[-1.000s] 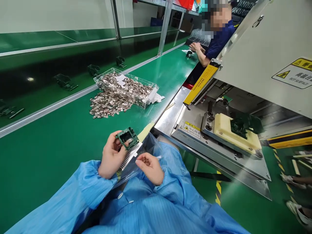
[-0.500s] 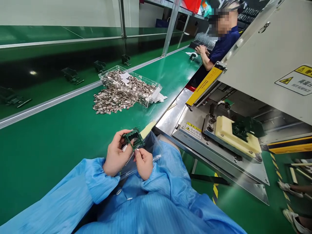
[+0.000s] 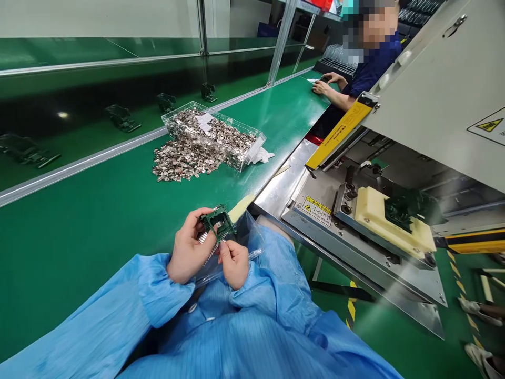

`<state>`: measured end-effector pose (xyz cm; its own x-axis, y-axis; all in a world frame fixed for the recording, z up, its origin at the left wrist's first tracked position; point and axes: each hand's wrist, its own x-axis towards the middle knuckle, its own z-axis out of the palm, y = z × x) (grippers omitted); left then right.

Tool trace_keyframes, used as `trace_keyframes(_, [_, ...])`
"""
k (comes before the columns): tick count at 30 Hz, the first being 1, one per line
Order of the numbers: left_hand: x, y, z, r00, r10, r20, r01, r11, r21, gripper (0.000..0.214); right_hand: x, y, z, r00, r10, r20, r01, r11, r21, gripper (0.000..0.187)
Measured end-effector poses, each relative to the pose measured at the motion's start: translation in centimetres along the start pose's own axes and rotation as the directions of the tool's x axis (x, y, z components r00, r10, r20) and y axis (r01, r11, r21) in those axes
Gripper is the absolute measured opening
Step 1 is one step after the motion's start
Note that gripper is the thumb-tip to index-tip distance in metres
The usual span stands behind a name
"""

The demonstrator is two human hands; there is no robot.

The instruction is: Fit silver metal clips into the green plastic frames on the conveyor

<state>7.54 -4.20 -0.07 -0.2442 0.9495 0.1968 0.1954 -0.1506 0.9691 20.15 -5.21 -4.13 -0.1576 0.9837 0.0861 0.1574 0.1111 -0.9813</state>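
Note:
My left hand (image 3: 188,247) grips a dark green, open plastic frame (image 3: 228,226) above my lap, thumb on its near side. Under the frame, along my left palm, runs a narrow strip (image 3: 210,255) with pale, tooth-like pieces. My right hand (image 3: 235,265) is closed, thumb and finger pinched together at the frame's lower edge. What lies between those fingertips is too small to make out. A clear plastic bag (image 3: 254,242) rests on my lap behind the hands.
A clear bin (image 3: 258,150) spills small metal pieces (image 3: 177,163) onto the green table (image 3: 98,226). A yellow sheet (image 3: 241,207) lies at its edge. On my right, a press holds a cream fixture (image 3: 369,208) with a green part. Beyond it works another person (image 3: 371,66).
The view has shifted slightly, so the press sits further right. My hands keep nearly the same hold on the frame. The other person's hands have moved together over a dark item.

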Motion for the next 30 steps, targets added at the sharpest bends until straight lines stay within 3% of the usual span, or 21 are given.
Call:
trace_keyframes(6, [0.0,-0.1,0.1,1.0,0.0,-0.002,0.0,1.0,0.004,0.039,0.0,0.1,0.1,0.998,-0.057,-0.003,0.057,0.996,-0.062,0.048])
trace_keyframes(11, [0.0,-0.1,0.1,1.0,0.001,-0.008,-0.001,1.0,0.005,0.038,0.1,0.5,-0.3,0.99,-0.119,0.073,0.125,0.989,-0.08,0.046])
trace_keyframes(16, [0.0,0.0,0.0,1.0,-0.004,0.001,0.004,1.0,0.012,0.038,0.3,0.3,-0.9,0.95,-0.273,0.154,0.297,0.942,-0.16,0.038])
trace_keyframes(25, [-0.1,-0.1,-0.1,1.0,-0.004,0.017,0.003,0.999,0.038,0.038,0.8,0.6,-1.3,0.864,-0.425,0.268,0.496,0.807,-0.321,0.032])
trace_keyframes(30, [-0.1,-0.1,-0.2,1.0,0.007,0.03,-0.009,0.999,0.047,0.037,1.1,0.6,-2.0,0.849,-0.463,0.256,0.527,0.785,-0.326,0.032])
